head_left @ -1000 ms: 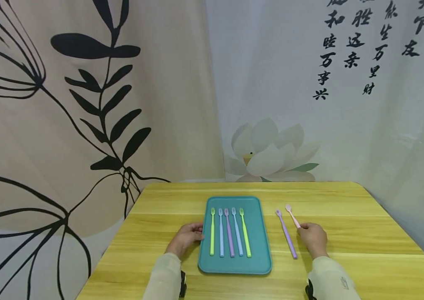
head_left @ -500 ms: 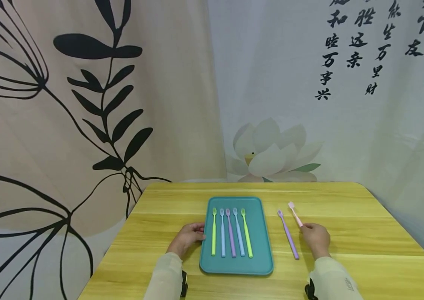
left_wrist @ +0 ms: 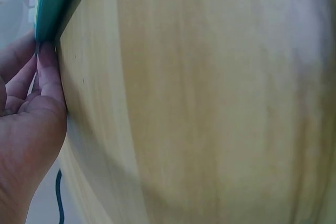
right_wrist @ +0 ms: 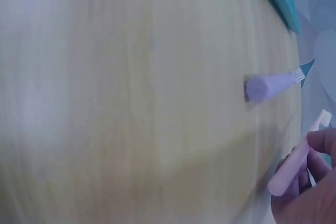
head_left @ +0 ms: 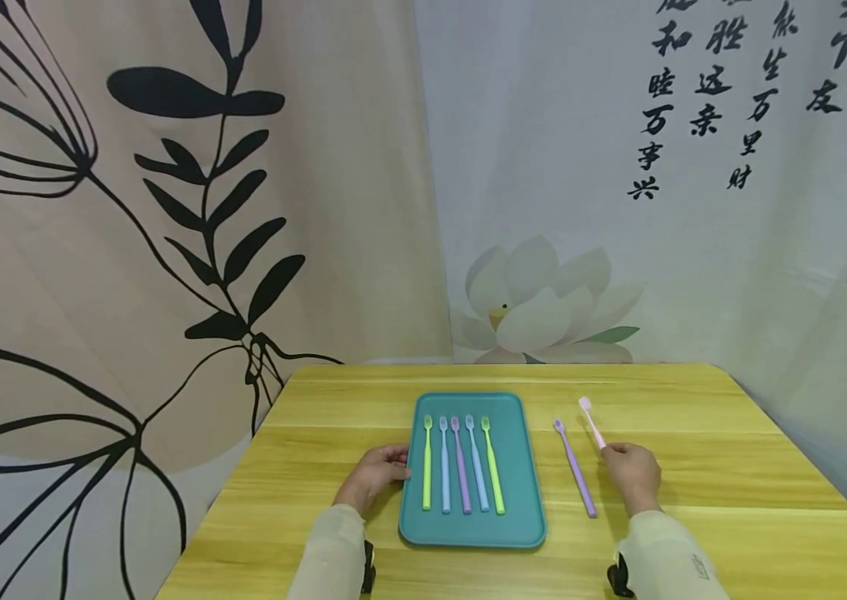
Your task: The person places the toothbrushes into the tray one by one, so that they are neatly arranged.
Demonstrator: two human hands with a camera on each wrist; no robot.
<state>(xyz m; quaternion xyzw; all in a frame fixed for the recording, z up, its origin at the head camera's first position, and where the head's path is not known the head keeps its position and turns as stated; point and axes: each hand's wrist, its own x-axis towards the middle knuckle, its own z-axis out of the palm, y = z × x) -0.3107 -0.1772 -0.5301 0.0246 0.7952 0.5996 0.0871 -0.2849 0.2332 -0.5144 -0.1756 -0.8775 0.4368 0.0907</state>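
A teal tray (head_left: 470, 533) lies on the table, bearing a row of several toothbrushes: green (head_left: 427, 467), blue (head_left: 444, 471), purple (head_left: 461, 471), blue and green. At its left edge my left hand (head_left: 373, 477) pinches the rim between thumb and fingers, as the left wrist view shows with the tray edge (left_wrist: 55, 3). My right hand (head_left: 631, 475) holds a pink toothbrush (head_left: 593, 423) by the handle, bristle end pointing away. In the right wrist view the pink handle (right_wrist: 292, 169) lies between thumb and fingers. Left of that hand a purple toothbrush (head_left: 576, 471) lies on the table.
The wooden table (head_left: 731, 467) runs out to both sides of the tray, with its far edge near the hanging cloth (head_left: 363, 208). Bare wood lies between the tray and the loose purple toothbrush.
The pink toothbrush has shifted slightly away and to the right with my right hand, its head now farther from the purple toothbrush. My left hand stays at the tray's edge.
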